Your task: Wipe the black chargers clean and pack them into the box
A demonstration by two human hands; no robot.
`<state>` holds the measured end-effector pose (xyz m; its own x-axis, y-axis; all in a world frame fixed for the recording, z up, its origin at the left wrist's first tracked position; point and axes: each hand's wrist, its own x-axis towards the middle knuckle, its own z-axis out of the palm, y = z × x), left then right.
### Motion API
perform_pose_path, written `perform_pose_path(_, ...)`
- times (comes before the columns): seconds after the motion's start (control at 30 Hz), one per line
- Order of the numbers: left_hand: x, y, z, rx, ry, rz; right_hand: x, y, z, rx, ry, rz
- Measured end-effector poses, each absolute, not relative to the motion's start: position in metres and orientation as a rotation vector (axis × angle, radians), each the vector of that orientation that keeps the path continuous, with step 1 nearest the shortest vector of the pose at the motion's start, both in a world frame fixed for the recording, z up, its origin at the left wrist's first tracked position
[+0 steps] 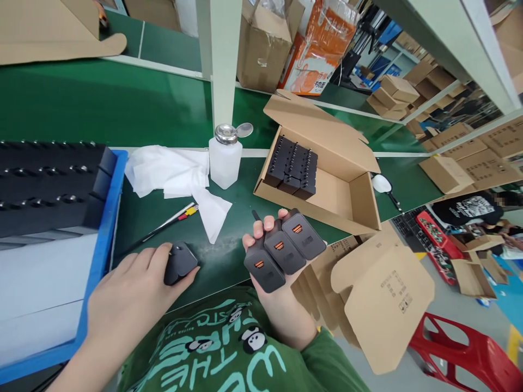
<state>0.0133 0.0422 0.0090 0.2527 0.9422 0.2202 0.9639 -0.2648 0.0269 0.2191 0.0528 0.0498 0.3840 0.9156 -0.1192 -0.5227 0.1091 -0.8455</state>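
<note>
My left hand (134,291) grips one small black block (182,263) over the front part of the green table. Three dark blocks (285,250) lie side by side in my right hand (281,305), its fingers wrapped round their far ends; each block shows an orange mark on its face. Beyond my right hand stands an open cardboard box (347,196), with rows of black blocks (292,166) in its left part. At the far left a blue bin (104,239) holds more black blocks (49,188) with shiny metal parts on top.
White wipes (167,169) and a pump bottle (225,160) stand behind my hands. A tweezer-like tool (169,221) lies by the bin. A white post (223,65) rises at the table's middle. Flattened cardboard (384,294) and a red stool (461,348) are at the right.
</note>
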Motion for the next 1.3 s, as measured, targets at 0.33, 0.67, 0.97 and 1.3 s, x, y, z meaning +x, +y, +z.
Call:
perform_pose_path(0.33,0.009,0.041,0.006,-2.371,-1.763,-0.227,0.219,0.05,0.055,-0.726,-0.449,1.155)
perform_pose_path(0.67,0.009,0.042,0.006,-2.372,-1.749,-0.202,0.222,0.05,0.053,-0.802,-0.528,1.063)
perform_pose_path(0.97,0.01,0.041,0.004,-2.385,-1.736,-0.288,0.243,0.05,0.044,-1.104,-1.274,0.55)
perform_pose_path(1.3,0.012,0.041,0.011,-2.365,-1.702,-0.335,0.253,0.052,0.012,-1.143,-2.628,0.07)
